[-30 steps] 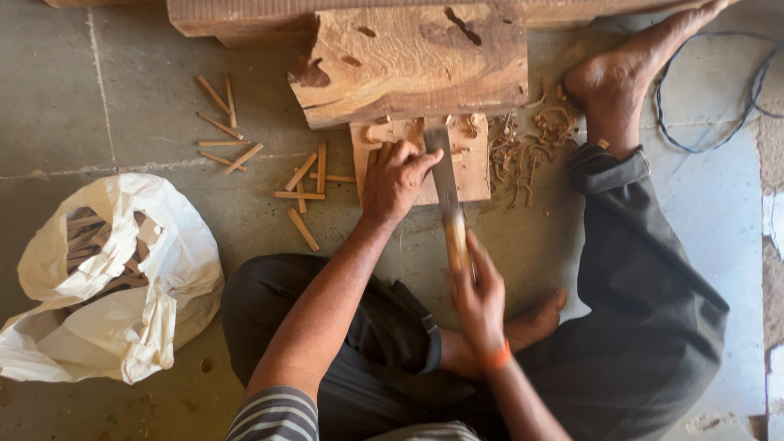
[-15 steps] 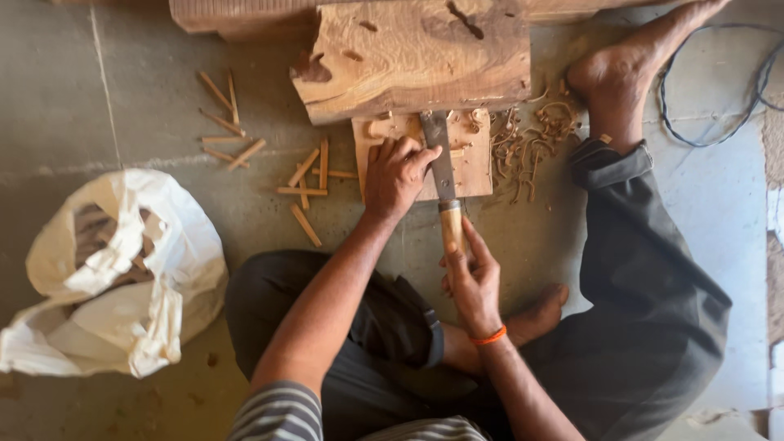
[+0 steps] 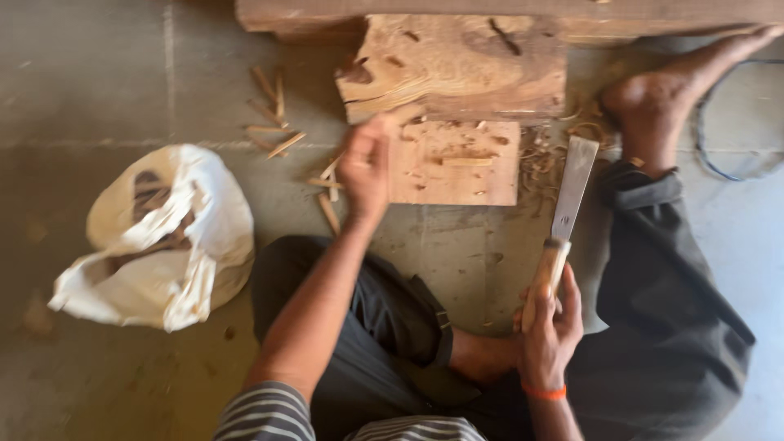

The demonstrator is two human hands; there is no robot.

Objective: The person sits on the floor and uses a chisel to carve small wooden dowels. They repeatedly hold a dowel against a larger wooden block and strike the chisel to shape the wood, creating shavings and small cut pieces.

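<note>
While we sit cross-legged on the concrete floor [image 3: 98, 73], our right hand [image 3: 549, 331] is wrapped around the pale wooden handle of a broad flat chisel [image 3: 565, 214], fingers closed on it, with the metal blade angled up and away from us over the floor, just right of the small flat board [image 3: 454, 163]. Our left hand [image 3: 365, 163] hovers at the left edge of that board; it is blurred, so we cannot tell whether its fingers are together, apart, or pinching something.

On the board lie a short wooden strip [image 3: 467, 162] and a few chips. Touching the board's far edge is a rough, heavy wood block [image 3: 457, 69], and behind that a long timber [image 3: 506, 11] runs across the top of the view. Curly wood shavings [image 3: 547, 159] are heaped just right of the board, beside the blade. Thin wooden sticks [image 3: 273, 114] are scattered on the floor to the left of the block, some near our left hand.

A crumpled white plastic bag [image 3: 167, 237] sits well to the left, open, with dark pieces inside. Our bare right foot [image 3: 661, 106] rests by the block's right side, near a dark cable [image 3: 719, 163].
</note>
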